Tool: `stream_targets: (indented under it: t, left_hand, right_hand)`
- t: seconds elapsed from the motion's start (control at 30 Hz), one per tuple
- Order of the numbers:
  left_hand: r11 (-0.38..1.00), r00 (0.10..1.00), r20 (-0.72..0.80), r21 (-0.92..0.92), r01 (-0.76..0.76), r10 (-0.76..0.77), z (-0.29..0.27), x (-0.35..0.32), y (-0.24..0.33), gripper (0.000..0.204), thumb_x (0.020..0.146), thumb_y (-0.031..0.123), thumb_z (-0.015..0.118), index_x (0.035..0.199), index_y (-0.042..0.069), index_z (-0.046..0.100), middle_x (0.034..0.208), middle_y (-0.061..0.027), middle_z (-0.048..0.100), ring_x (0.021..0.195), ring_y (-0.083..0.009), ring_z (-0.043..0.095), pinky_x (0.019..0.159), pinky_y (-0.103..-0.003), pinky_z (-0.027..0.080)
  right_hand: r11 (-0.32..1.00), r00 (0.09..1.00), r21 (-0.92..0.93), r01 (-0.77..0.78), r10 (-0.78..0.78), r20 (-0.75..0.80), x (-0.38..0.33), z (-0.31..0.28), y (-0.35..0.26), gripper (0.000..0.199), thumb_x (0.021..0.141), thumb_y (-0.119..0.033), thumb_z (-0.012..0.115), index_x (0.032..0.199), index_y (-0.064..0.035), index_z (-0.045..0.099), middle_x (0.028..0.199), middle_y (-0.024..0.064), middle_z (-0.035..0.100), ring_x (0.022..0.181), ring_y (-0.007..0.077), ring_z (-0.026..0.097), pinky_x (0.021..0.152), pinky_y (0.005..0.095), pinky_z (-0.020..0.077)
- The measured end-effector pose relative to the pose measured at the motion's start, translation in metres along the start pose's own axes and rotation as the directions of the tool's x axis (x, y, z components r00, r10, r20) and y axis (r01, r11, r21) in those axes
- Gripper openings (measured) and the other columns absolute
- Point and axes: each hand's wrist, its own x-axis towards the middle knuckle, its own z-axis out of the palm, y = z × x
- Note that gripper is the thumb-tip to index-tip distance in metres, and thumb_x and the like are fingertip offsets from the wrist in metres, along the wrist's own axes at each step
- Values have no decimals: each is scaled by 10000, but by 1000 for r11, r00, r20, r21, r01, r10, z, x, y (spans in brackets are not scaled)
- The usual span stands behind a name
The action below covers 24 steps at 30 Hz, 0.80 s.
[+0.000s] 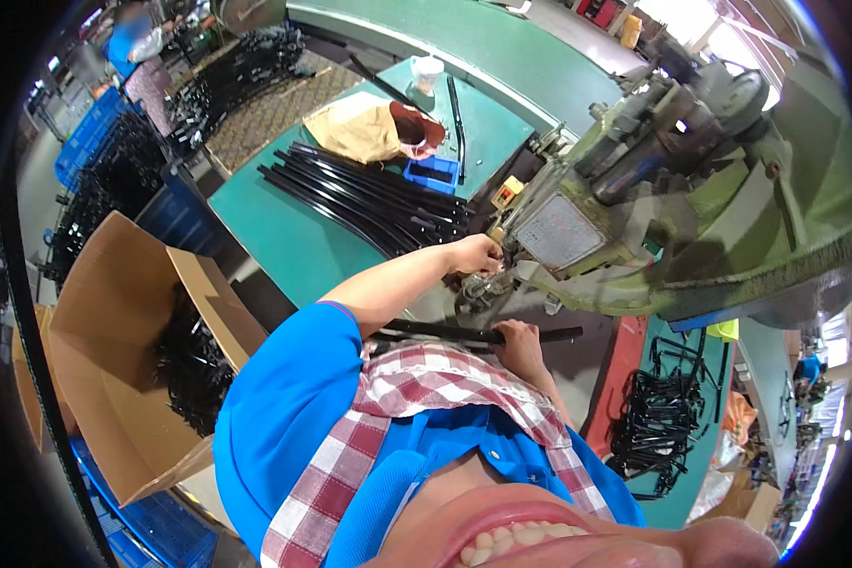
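Observation:
My right hand (521,346) is wrapped round a long black tube (564,334), which lies level in front of my checked apron. The tube runs left from the hand, across the front of my body. Farther forward, my left hand (478,255) is closed at the work area of a green metal press-like machine (560,230). Its fingers are pinched together beside the metal fixture (484,288); what they hold is too small to make out. Left of this hand, a bundle of black tubes (364,194) rests on the green table (289,248).
A blue bin (433,174), a tan sack (355,131) and a white tub (426,71) stand on the table. At left is an open cardboard box (114,350) of black parts. Bent black parts (655,417) are piled at right. Another person (142,71) stands far left.

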Motion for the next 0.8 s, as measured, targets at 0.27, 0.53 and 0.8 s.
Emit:
stream_targets:
  t: [0.27, 0.53, 0.8]
  left_hand:
    - [992, 990, -69, -49, 118, -121, -13, -12, -6, 185, 826, 150, 762, 775, 7, 657, 649, -2, 605, 597, -90, 540, 559, -279, 438]
    - [841, 909, -414, 474, 262, -49, 13, -28, -2, 540, 810, 535, 696, 919, 16, 596, 838, -186, 662, 822, -330, 655, 748, -401, 508]
    - [778, 930, 216, 619, 105, -297, 41, -79, -48, 454, 948, 439, 506, 1051, 24, 659, 1042, -221, 668, 987, -379, 631, 863, -441, 489]
  right_hand:
    - [995, 994, 12, 103, -104, 27, 16, 10, -22, 268, 704, -219, 682, 936, -85, 686, 878, 102, 660, 903, 285, 631, 810, 427, 434]
    - [981, 982, -37, 188, -188, 10, 16, 29, -19, 281, 662, -225, 708, 912, -99, 694, 838, 78, 648, 889, 261, 635, 817, 401, 424]
    - [981, 981, -29, 192, -192, 20, 25, 44, -15, 210, 672, -228, 698, 839, -100, 687, 836, 92, 672, 885, 266, 647, 794, 411, 435]
